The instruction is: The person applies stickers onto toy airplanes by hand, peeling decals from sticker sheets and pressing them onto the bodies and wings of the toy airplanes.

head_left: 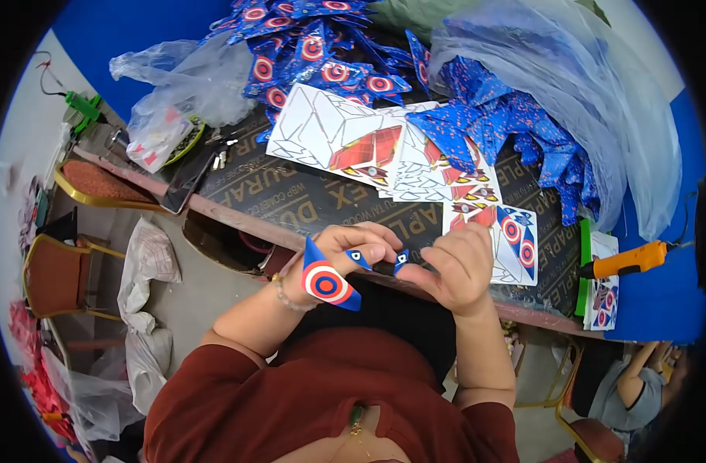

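Eye stickers (356, 258) are held in both loosely closed hands (462, 266), near overlapping printed sheets (310, 131).

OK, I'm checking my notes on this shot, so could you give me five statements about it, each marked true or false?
1. The beaded bracelet is on the right wrist. False: it is on the left wrist.
2. Blue speckled pieces overlap the printed white sheets. True.
3. The person's shirt is green. False: it is dark red.
4. The orange tool is to the right of the right hand. True.
5. The large target-patterned piece by the left hand is all white. False: it is blue, red and white.
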